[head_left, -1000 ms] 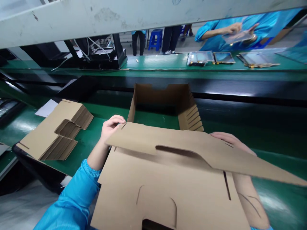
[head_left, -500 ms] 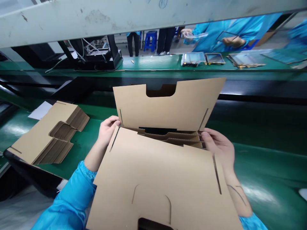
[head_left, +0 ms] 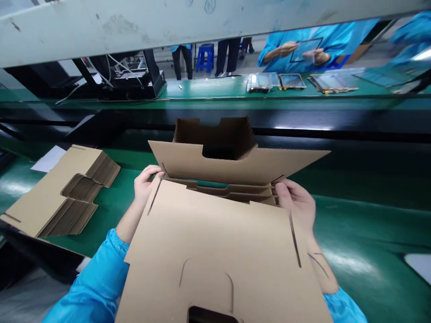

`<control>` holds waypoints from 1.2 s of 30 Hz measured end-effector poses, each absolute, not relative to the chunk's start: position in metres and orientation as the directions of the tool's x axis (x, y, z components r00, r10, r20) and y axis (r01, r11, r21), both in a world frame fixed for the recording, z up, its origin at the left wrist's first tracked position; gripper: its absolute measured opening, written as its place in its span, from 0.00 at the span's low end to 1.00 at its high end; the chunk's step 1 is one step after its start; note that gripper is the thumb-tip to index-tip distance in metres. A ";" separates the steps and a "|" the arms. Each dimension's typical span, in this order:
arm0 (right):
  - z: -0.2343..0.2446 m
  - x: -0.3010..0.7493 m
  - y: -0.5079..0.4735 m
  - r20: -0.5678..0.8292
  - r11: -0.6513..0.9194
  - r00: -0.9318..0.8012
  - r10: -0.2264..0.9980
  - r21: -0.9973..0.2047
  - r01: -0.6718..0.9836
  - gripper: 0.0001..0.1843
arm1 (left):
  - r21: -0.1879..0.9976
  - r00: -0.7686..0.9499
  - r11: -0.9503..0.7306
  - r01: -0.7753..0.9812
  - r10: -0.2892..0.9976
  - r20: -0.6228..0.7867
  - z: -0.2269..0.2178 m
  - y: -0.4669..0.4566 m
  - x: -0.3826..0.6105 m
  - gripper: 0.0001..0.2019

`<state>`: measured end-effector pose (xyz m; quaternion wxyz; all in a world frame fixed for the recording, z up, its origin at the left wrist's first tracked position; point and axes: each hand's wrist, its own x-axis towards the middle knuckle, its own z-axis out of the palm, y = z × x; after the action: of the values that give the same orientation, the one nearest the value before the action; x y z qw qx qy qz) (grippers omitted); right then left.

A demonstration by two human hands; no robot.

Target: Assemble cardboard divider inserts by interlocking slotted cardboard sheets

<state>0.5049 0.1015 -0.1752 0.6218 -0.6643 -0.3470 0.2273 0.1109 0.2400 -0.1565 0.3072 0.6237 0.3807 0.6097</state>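
Note:
A brown cardboard insert [head_left: 215, 237] with slots and a cut-out spreads toward me, filling the lower middle of the view. Between its near panel and a raised far flap [head_left: 178, 159] run narrow cardboard walls. My left hand [head_left: 146, 183] pinches the insert's left end at the fold. At the right end, my right hand [head_left: 296, 204] grips the wall edges between thumb and fingers. Behind the flap stands another folded cardboard piece [head_left: 212, 128], open at the top with a notched rim; its lower part is hidden.
On the green bench [head_left: 363, 242] at left lies a stack of flat cardboard pieces [head_left: 50, 188] beside a white sheet [head_left: 49, 159]. A raised shelf holds glass panels [head_left: 262, 81]; a person in blue [head_left: 306, 49] handles a framed panel there. A beam [head_left: 134, 27] crosses above.
The far flap has tipped away from me and lower, bringing the folded cardboard piece behind it into view. Both hands keep their grip. Across the shelf, the person's hands have come together on a panel.

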 end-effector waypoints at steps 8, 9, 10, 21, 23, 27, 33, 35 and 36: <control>-0.177 0.510 0.112 0.054 -0.006 0.637 0.769 -0.996 0.092 0.34 | 0.910 0.009 -0.410 0.061 0.912 0.410 -0.151 0.235 0.111 0.20; -0.177 0.510 0.112 0.060 -0.002 0.630 0.774 -0.995 0.098 0.34 | 0.915 0.008 -0.399 0.061 0.917 0.399 -0.150 0.234 0.111 0.20; -0.176 0.510 0.112 0.071 0.004 0.621 0.781 -0.994 0.109 0.33 | 0.917 0.010 -0.392 0.067 0.920 0.392 -0.150 0.232 0.111 0.19; -0.163 0.503 0.111 0.262 0.113 0.510 0.819 -0.946 0.305 0.27 | 0.896 -0.026 -0.422 0.141 0.903 0.429 -0.157 0.237 0.105 0.20; -0.164 0.503 0.111 0.268 0.122 0.506 0.820 -0.945 0.302 0.25 | 0.900 -0.025 -0.415 0.133 0.907 0.421 -0.157 0.236 0.106 0.18; -0.169 0.502 0.114 0.270 0.137 0.520 0.810 -0.950 0.281 0.22 | 0.905 -0.052 -0.406 0.127 0.908 0.415 -0.155 0.232 0.109 0.17; -0.176 0.503 0.122 0.262 0.151 0.494 0.829 -0.956 0.253 0.25 | 0.909 -0.062 -0.391 0.141 0.913 0.403 -0.152 0.236 0.108 0.20; -0.175 0.506 0.121 0.271 0.156 0.474 0.838 -0.951 0.267 0.26 | 0.904 -0.046 -0.397 0.159 0.911 0.409 -0.152 0.238 0.105 0.21; -0.174 0.507 0.120 0.278 0.158 0.468 0.839 -0.947 0.279 0.26 | 0.903 -0.042 -0.395 0.167 0.912 0.407 -0.152 0.239 0.103 0.21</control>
<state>0.5069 0.1201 -0.1738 0.6054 -0.6062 -0.4610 0.2312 0.1030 0.2385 -0.1522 0.3268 0.6101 0.4421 0.5706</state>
